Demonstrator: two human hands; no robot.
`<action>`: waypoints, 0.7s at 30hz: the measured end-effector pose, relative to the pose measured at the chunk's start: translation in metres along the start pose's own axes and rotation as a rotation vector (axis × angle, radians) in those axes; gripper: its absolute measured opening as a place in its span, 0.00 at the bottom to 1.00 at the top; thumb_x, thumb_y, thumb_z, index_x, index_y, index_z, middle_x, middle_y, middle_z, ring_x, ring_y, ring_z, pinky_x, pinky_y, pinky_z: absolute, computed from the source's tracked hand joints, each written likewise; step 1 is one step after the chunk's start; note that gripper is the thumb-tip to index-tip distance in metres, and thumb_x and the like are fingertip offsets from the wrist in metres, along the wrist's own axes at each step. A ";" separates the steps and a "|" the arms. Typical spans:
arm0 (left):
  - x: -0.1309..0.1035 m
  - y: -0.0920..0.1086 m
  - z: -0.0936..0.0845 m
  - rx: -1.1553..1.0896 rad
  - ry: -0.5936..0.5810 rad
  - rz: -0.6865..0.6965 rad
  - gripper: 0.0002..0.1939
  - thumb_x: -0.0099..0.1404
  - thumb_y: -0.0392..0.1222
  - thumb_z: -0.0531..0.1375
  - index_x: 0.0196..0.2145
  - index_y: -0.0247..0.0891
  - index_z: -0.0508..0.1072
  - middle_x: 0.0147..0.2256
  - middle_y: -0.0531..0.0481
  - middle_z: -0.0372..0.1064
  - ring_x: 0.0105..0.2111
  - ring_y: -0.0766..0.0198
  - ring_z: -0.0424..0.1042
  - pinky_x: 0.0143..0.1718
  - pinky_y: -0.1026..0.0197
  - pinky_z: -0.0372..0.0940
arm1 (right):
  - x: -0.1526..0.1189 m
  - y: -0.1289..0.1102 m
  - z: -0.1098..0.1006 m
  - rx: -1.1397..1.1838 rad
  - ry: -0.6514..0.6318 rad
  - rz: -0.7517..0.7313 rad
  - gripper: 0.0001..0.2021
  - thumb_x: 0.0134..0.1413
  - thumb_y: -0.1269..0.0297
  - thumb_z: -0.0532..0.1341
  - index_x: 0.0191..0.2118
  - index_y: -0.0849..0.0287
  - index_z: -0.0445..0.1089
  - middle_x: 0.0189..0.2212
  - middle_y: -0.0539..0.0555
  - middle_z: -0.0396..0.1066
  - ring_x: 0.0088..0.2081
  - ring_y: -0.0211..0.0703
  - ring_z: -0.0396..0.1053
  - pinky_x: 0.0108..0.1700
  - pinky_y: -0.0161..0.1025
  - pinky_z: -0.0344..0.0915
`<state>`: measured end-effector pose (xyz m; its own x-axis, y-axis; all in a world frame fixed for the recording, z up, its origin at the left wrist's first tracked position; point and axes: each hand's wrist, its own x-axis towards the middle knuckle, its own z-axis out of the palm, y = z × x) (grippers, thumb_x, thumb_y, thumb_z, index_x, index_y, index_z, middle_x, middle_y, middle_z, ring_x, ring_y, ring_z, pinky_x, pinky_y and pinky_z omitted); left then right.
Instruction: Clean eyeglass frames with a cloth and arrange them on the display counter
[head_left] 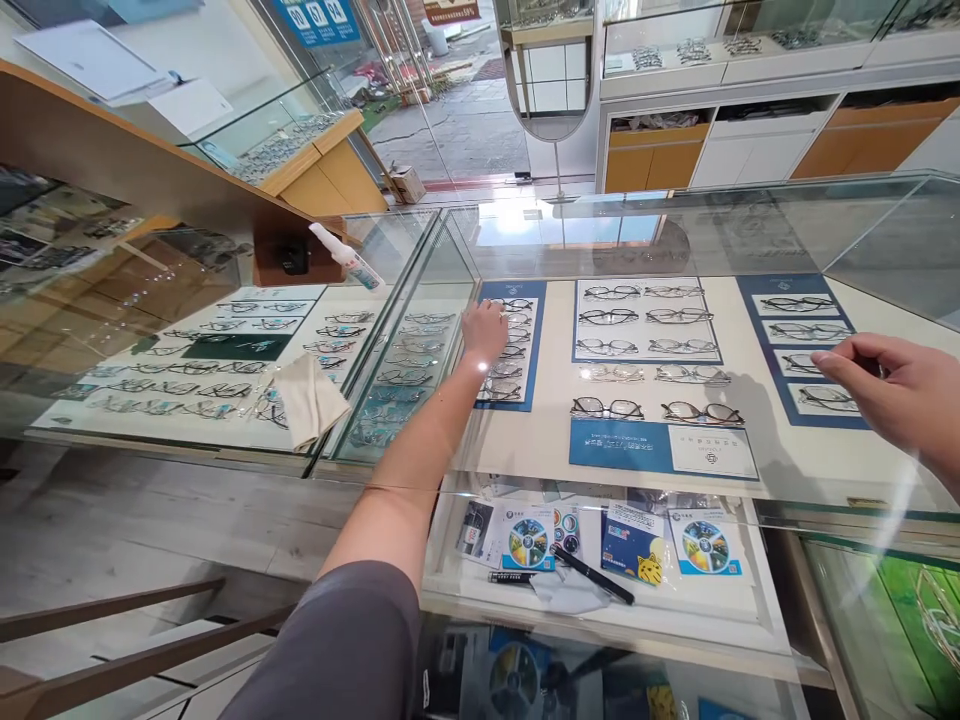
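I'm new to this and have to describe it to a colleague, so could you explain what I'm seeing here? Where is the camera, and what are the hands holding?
There is no robot: one camera on a person's head looks forward and down at their bare hands, giving this single picture. Below is a glass display case with a cream base, holding rows of thin-framed eyeglasses. The left hand is at the glasses on a blue-bordered card; the right hand is by another such card. Whether either grips anything, I can't tell. Nearer the wearer, a white drawer holds printed cards and a black pen. A beige cloth lies to the left.
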<state>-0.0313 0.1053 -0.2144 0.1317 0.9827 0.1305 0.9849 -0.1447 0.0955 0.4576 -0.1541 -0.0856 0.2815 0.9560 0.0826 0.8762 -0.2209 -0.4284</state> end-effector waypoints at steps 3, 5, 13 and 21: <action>-0.042 0.020 -0.019 -0.017 -0.051 0.051 0.23 0.82 0.43 0.43 0.58 0.33 0.73 0.53 0.30 0.75 0.57 0.43 0.72 0.59 0.45 0.61 | 0.001 -0.002 0.000 0.037 -0.008 0.064 0.25 0.64 0.37 0.58 0.28 0.52 0.62 0.19 0.49 0.61 0.25 0.45 0.58 0.33 0.45 0.53; -0.077 0.033 -0.030 -0.024 -0.121 0.107 0.25 0.82 0.41 0.39 0.55 0.32 0.73 0.49 0.29 0.76 0.54 0.43 0.74 0.57 0.45 0.62 | 0.002 -0.002 0.000 0.045 -0.011 0.076 0.23 0.62 0.38 0.59 0.28 0.52 0.62 0.18 0.49 0.61 0.26 0.45 0.58 0.34 0.45 0.54; -0.225 0.026 -0.110 -0.122 -0.532 0.412 0.17 0.77 0.53 0.56 0.36 0.47 0.80 0.34 0.46 0.81 0.36 0.54 0.79 0.38 0.56 0.66 | 0.010 0.002 0.002 0.036 -0.033 0.065 0.22 0.57 0.38 0.59 0.27 0.51 0.62 0.18 0.48 0.62 0.26 0.46 0.58 0.34 0.44 0.54; -0.400 -0.031 -0.213 -0.108 -0.381 0.389 0.53 0.55 0.73 0.72 0.75 0.67 0.62 0.72 0.44 0.65 0.72 0.44 0.63 0.70 0.44 0.60 | 0.006 -0.003 -0.002 0.043 -0.031 -0.016 0.19 0.59 0.43 0.59 0.26 0.50 0.59 0.21 0.51 0.66 0.29 0.50 0.60 0.35 0.46 0.55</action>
<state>-0.1391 -0.3082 -0.0591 0.5343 0.8243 -0.1875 0.8411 -0.4963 0.2151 0.4578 -0.1481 -0.0818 0.2546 0.9650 0.0620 0.8625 -0.1976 -0.4659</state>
